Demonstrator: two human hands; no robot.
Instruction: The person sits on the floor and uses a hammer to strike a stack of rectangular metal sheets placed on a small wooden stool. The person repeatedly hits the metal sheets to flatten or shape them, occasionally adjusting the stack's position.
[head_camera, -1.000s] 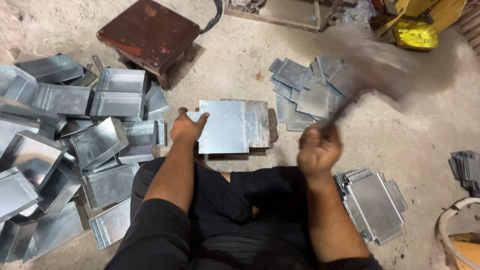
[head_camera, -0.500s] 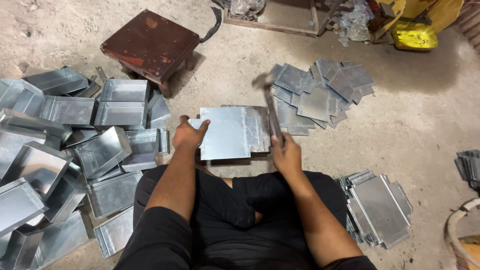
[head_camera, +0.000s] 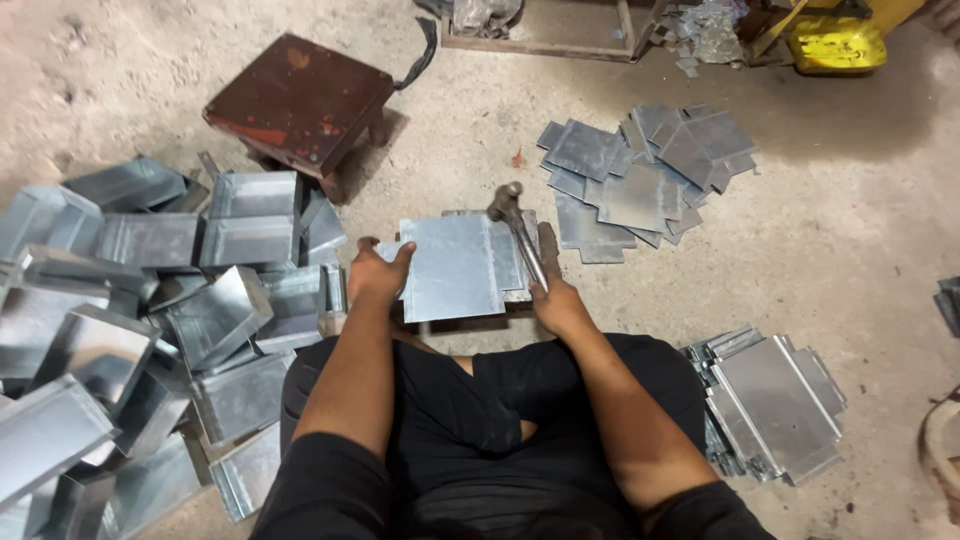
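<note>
Nearest, a stack of cut blanks lay right of the metal sheet, folded trays left. My left hand clamped the sheet's left edge; my right hand gripped the hammer resting on it. Beyond stood a rusty stool.

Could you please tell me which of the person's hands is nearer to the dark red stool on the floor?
Left. The left hand grips the metal sheet just below the stool; the right hand holds the hammer farther right.

Folded metal trays crowd the left; bare floor lies open past flat sheets.
</note>
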